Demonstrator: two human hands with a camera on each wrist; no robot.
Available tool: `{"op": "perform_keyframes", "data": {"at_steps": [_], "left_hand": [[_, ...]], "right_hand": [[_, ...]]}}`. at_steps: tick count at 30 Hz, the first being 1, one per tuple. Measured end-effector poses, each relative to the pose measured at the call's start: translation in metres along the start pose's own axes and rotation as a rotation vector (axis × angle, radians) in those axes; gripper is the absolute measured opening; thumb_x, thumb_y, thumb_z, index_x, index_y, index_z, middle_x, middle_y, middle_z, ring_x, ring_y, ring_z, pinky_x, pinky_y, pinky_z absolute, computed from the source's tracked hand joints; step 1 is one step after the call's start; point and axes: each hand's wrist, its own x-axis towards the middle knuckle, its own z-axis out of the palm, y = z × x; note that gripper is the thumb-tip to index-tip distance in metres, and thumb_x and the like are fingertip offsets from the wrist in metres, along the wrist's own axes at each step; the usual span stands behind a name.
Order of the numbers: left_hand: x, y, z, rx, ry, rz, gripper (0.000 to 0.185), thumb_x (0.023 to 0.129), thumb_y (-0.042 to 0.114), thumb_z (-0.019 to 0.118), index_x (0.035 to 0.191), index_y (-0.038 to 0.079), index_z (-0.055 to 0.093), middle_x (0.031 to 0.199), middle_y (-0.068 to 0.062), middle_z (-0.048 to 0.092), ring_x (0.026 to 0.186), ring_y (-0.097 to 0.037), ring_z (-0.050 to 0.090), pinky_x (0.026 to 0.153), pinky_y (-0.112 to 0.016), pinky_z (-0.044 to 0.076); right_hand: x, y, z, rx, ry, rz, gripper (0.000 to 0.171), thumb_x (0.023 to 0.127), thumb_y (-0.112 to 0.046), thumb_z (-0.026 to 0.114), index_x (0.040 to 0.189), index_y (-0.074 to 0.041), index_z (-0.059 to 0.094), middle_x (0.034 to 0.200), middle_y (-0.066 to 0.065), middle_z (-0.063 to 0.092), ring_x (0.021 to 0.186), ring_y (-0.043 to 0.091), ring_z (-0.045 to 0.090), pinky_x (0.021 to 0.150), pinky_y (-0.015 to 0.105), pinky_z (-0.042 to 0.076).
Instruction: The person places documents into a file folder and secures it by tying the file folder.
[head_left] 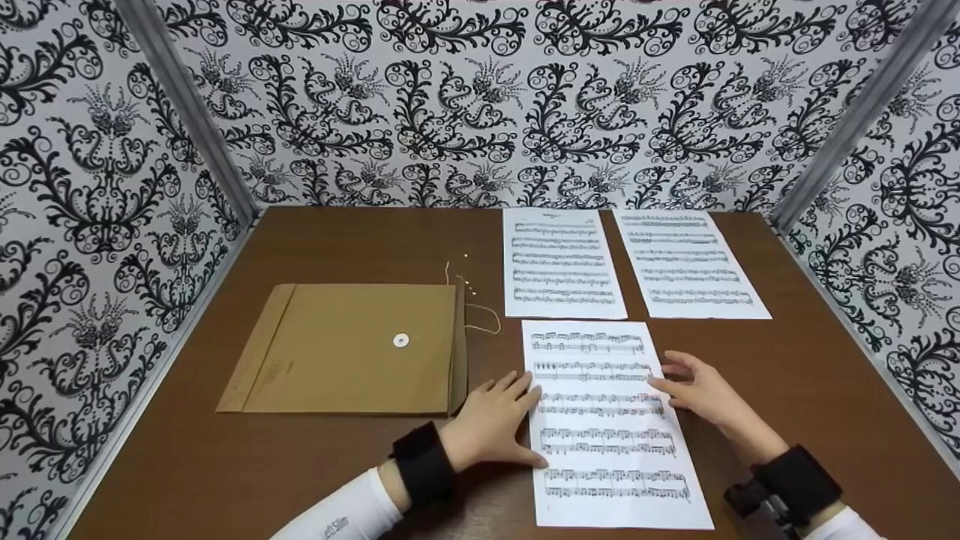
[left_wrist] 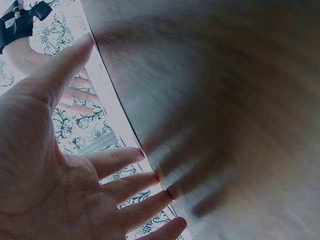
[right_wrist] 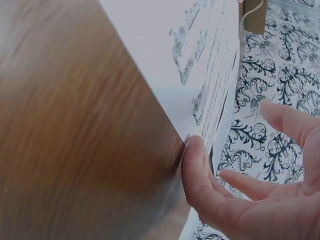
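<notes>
Three sheets of printed music lie on the brown table (head_left: 315, 240). The nearest sheet (head_left: 611, 450) lies between my hands. My left hand (head_left: 495, 424) is flat at its left edge, fingers straight and spread, fingertips (left_wrist: 160, 176) touching the paper's edge. My right hand (head_left: 697, 390) rests with straight fingers on the sheet's right edge; its thumb tip (right_wrist: 192, 150) meets the paper edge (right_wrist: 215, 100). Neither hand grips anything. Two more sheets lie side by side farther back, the left sheet (head_left: 561, 262) and the right sheet (head_left: 686, 262).
A brown string-tie envelope (head_left: 349, 349) lies to the left of the sheets, its white button (head_left: 401, 340) up and its loose string (head_left: 480, 307) trailing off its right end. Patterned black-and-white walls (head_left: 480, 105) close in the table on three sides.
</notes>
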Motion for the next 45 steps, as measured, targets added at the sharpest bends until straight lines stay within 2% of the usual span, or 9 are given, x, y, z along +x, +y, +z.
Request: {"op": "perform_keyframes", "data": {"at_steps": [3, 7, 10, 14, 19, 26, 31, 37, 45], "left_hand": [[0.000, 0.000, -0.001, 0.006, -0.004, -0.002, 0.103, 0.076, 0.078, 0.071, 0.156, 0.018, 0.045, 0.164, -0.007, 0.042, 0.152, -0.027, 0.043, 0.118, -0.046, 0.045], [0.000, 0.001, -0.003, -0.004, -0.013, -0.007, 0.103, 0.076, 0.077, 0.072, 0.156, 0.018, 0.044, 0.164, -0.007, 0.042, 0.152, -0.026, 0.042, 0.119, -0.046, 0.044], [-0.001, 0.001, -0.002, -0.009, -0.014, -0.008, 0.103, 0.076, 0.076, 0.072, 0.156, 0.018, 0.044, 0.164, -0.007, 0.042, 0.152, -0.027, 0.042, 0.119, -0.046, 0.043], [-0.001, 0.001, -0.002, -0.016, -0.015, -0.009, 0.103, 0.076, 0.076, 0.072, 0.156, 0.018, 0.044, 0.165, -0.007, 0.041, 0.152, -0.027, 0.042, 0.119, -0.046, 0.043], [0.000, 0.000, -0.002, -0.014, -0.015, -0.010, 0.103, 0.076, 0.077, 0.072, 0.156, 0.018, 0.045, 0.165, -0.007, 0.041, 0.152, -0.027, 0.042, 0.119, -0.046, 0.043], [0.001, 0.001, -0.002, -0.010, -0.018, -0.012, 0.103, 0.075, 0.077, 0.072, 0.156, 0.019, 0.044, 0.165, -0.006, 0.041, 0.153, -0.027, 0.042, 0.120, -0.046, 0.043], [0.002, 0.001, -0.001, -0.006, -0.019, -0.013, 0.104, 0.075, 0.078, 0.072, 0.156, 0.019, 0.044, 0.165, -0.006, 0.041, 0.153, -0.026, 0.041, 0.119, -0.046, 0.043], [0.001, 0.001, -0.001, -0.001, -0.019, -0.005, 0.104, 0.076, 0.079, 0.070, 0.157, 0.019, 0.044, 0.165, -0.006, 0.040, 0.153, -0.026, 0.041, 0.119, -0.046, 0.043], [0.001, 0.000, 0.000, -0.001, -0.013, -0.007, 0.105, 0.075, 0.079, 0.070, 0.156, 0.019, 0.044, 0.165, -0.006, 0.041, 0.153, -0.027, 0.041, 0.119, -0.046, 0.044]], "right_hand": [[0.002, 0.003, -0.003, 0.064, -0.014, 0.023, 0.081, 0.103, -0.025, 0.061, 0.156, 0.016, 0.016, 0.152, 0.043, 0.037, 0.133, 0.045, 0.056, 0.098, 0.038, 0.059], [0.005, 0.008, -0.007, 0.124, -0.021, 0.049, 0.081, 0.103, -0.025, 0.061, 0.156, 0.015, 0.015, 0.152, 0.041, 0.037, 0.125, 0.027, 0.063, 0.094, 0.026, 0.059], [0.006, 0.011, -0.009, 0.127, -0.024, 0.052, 0.078, 0.104, -0.027, 0.061, 0.156, 0.014, 0.020, 0.150, 0.039, 0.041, 0.116, 0.013, 0.064, 0.091, 0.023, 0.057], [0.007, 0.011, -0.009, 0.115, -0.020, 0.048, 0.070, 0.103, -0.027, 0.061, 0.153, 0.013, 0.031, 0.137, 0.028, 0.054, 0.103, 0.004, 0.062, 0.086, 0.021, 0.055], [0.007, 0.011, -0.006, 0.152, -0.044, 0.036, 0.062, 0.103, -0.025, 0.061, 0.148, 0.012, 0.040, 0.116, 0.005, 0.064, 0.089, 0.005, 0.065, 0.076, 0.023, 0.056], [0.005, 0.011, -0.006, 0.270, -0.135, 0.007, 0.063, 0.103, -0.024, 0.061, 0.148, 0.011, 0.032, 0.100, -0.008, 0.073, 0.083, 0.009, 0.073, 0.071, 0.028, 0.062], [0.005, 0.012, -0.007, 0.242, -0.149, -0.034, 0.063, 0.103, -0.020, 0.061, 0.147, 0.012, 0.030, 0.097, -0.004, 0.077, 0.080, 0.011, 0.076, 0.068, 0.028, 0.062], [0.005, 0.012, -0.005, 0.195, -0.108, -0.018, 0.061, 0.102, -0.018, 0.063, 0.146, 0.011, 0.033, 0.099, 0.003, 0.078, 0.079, 0.013, 0.076, 0.068, 0.029, 0.062], [0.004, 0.012, -0.006, 0.222, -0.099, -0.054, 0.058, 0.102, -0.017, 0.063, 0.143, 0.014, 0.035, 0.096, 0.003, 0.079, 0.077, 0.013, 0.077, 0.066, 0.027, 0.062]]}}
